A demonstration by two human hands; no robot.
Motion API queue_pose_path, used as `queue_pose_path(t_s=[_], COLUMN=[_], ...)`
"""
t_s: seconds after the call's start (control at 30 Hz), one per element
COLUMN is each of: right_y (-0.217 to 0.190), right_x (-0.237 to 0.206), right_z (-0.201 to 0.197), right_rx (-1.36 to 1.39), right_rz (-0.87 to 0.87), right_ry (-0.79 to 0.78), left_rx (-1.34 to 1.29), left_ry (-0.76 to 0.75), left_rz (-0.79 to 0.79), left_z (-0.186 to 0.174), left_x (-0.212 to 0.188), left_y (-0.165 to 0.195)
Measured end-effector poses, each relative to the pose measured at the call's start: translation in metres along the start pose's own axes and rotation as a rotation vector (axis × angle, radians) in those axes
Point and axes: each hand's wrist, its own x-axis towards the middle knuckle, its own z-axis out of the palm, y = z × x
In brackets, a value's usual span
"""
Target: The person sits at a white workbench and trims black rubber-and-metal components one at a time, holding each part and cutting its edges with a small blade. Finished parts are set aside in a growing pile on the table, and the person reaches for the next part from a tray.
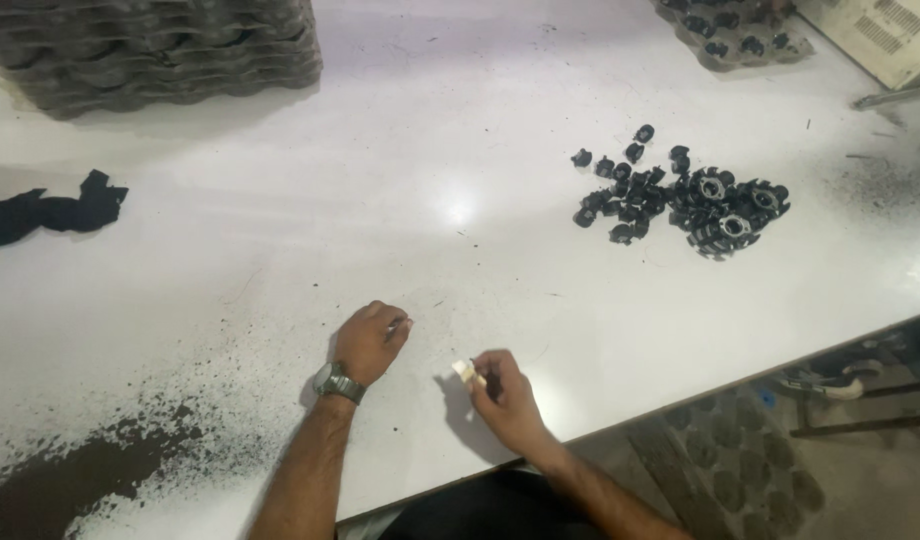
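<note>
- Here the right hand [502,392] pinches a small pale piece [465,371] just above the white counter [430,180].
- Left hand [370,340] rests curled on the counter, fingertips closed on something too small to tell.
- Black parts [680,198] lie well apart.

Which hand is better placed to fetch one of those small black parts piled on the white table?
Probably the right hand: the pile of small black plastic parts lies on its side of the white table. However, its fingers already pinch a small pale piece. The left hand, wearing a wristwatch, is farther away.
</note>
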Motion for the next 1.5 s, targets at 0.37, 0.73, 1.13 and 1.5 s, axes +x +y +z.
queue_pose_path(t_s=[0.37,0.73,1.13,1.5], right_y=[0.016,0.043,0.050,0.060], right_x=[0.008,0.011,0.027,0.021], right_z=[0.035,0.011,0.035,0.023], right_rx=[0.137,0.324,-0.304,-0.045], right_rz=[0.078,0.022,0.091,0.011], right_ry=[0.015,0.185,0.005,-0.014], left_rx=[0.067,0.122,0.082,0.559], left_ry=[0.088,-0.088,0.002,0.441], left_rz=[0.076,-0.070,-0.026,-0.469], left_z=[-0.023,0.016,0.024,-0.178], left_x=[-0.015,-0.119,-0.164,-0.168], left_y=[-0.017,-0.037,-0.051,-0.156])
